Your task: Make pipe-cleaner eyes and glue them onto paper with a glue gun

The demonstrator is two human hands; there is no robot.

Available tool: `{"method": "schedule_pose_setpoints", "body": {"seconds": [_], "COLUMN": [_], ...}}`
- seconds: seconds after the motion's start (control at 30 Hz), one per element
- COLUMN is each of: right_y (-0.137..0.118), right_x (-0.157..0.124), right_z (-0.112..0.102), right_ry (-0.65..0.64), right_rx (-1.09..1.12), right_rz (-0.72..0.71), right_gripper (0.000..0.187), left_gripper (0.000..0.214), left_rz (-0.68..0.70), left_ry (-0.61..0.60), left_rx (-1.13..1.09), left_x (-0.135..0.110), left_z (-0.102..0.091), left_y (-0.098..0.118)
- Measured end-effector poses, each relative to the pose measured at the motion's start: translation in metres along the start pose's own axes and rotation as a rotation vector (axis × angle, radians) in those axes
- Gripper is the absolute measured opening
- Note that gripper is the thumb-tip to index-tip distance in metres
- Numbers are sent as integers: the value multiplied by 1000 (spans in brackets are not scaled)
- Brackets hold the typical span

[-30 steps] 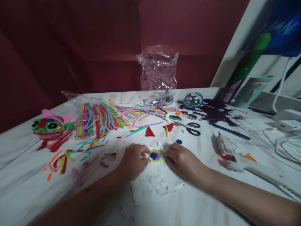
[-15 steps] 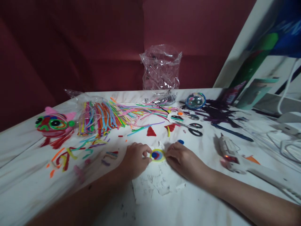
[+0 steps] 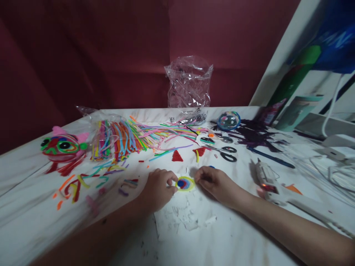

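A small round coil of pipe cleaners (image 3: 185, 183), blue and red inside a yellow ring, lies on the white table (image 3: 227, 236). My left hand (image 3: 158, 188) pinches its left edge with curled fingers. My right hand (image 3: 212, 181) rests just right of the coil, fingers curled, fingertips at its right rim. Whether the right hand grips the coil or something small is hidden. Under the coil lies a sheet of paper (image 3: 180, 218) with glue scraps.
A white glue gun (image 3: 270, 184) lies right of my right hand. Scissors (image 3: 226, 153), red triangles (image 3: 176, 156), a pile of coloured pipe cleaners (image 3: 122, 138), a finished colourful animal face (image 3: 62, 146), a plastic bag (image 3: 189, 87) and a clear ball (image 3: 228, 120) lie farther back. Cables are at far right.
My right hand has drawn back slightly and lifted toward the coil's upper right, now covering the small blue disc behind it. My left hand keeps its pinch.
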State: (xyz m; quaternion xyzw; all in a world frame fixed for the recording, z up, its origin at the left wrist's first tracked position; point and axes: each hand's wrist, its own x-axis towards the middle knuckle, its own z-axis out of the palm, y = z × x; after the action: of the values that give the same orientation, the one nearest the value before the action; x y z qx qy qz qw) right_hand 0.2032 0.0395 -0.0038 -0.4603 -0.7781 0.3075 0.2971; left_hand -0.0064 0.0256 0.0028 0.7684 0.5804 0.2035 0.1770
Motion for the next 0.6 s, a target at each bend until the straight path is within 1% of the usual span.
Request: {"method": "schedule_pose_setpoints", "body": {"seconds": [0.1,0.17,0.23,0.33,0.37,0.4,0.43,0.5,0.53,0.6], "right_y": [-1,-5,-10,-12,-11,-9,-7,0,3,8], "right_x": [-2,-5,-9,-12,-12,-11,-10,-5,-2,3], "right_z": [0,1,2,4,5,6,6,5,5,1], "right_ry": [44,66,76,69,64,65,83,168,219,302], "right_rx": [55,45,-34,-198,-200,-157,-67,146,223,291], "right_rz": [17,2,-63,-215,-221,-189,-127,23,74,112], "right_gripper": [12,11,13,13,12,11,9,5,7,16], "left_gripper": [23,23,23,23,23,23,23,23,23,23], "left_rz": [-2,-5,0,6,8,10,12,16,17,17], "left_ry": [-10,-9,-1,-2,-3,-3,1,8,10,11], "left_rx": [2,1,-3,2,4,6,5,-2,-7,-15], "left_x": [0,0,0,0,0,0,0,0,0,0], "left_z": [-1,-1,-1,0,0,1,1,2,2,2], "left_y": [1,1,0,-1,-1,-2,-2,-3,-3,-3]}}
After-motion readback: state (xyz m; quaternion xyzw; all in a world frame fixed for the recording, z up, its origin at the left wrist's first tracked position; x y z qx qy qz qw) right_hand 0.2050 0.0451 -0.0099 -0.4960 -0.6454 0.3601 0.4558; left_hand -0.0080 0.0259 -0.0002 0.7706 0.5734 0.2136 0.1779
